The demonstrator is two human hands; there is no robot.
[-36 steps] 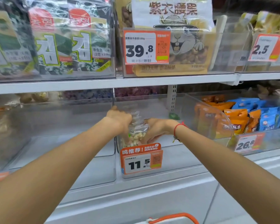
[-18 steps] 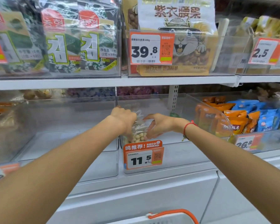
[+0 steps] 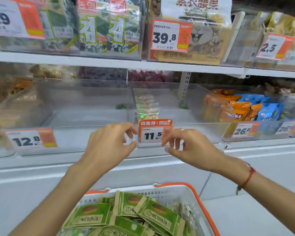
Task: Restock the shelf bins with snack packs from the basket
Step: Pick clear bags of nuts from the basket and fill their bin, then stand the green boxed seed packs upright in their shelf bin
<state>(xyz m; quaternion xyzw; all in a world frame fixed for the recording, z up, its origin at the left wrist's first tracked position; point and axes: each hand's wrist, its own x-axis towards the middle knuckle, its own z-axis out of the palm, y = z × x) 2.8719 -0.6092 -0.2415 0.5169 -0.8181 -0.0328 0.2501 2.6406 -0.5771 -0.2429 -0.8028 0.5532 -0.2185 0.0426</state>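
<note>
Before the bin's 11.5 price tag (image 3: 155,133), left hand (image 3: 109,145) and right hand (image 3: 191,149) hover open, gripping nothing. One clear snack pack (image 3: 147,107) stands upright inside the bin (image 3: 194,132). Green packs (image 3: 126,217) fill the basket (image 3: 199,200) below.

Snack pack in bin (image 3: 147,106): a see-through bag with pale round nuts inside. It stands up against the left wall of the middle bin, just behind the 11.5 tag.
Middle bin (image 3: 194,132): clear plastic, open on top, mostly bare inside.
Basket (image 3: 192,195): white, with orange handles, low down below the middle bin.
Packs in basket (image 3: 157,214): green and tan flat packs, piled loosely and tilted. Some clear bags lie at their right side.
</note>
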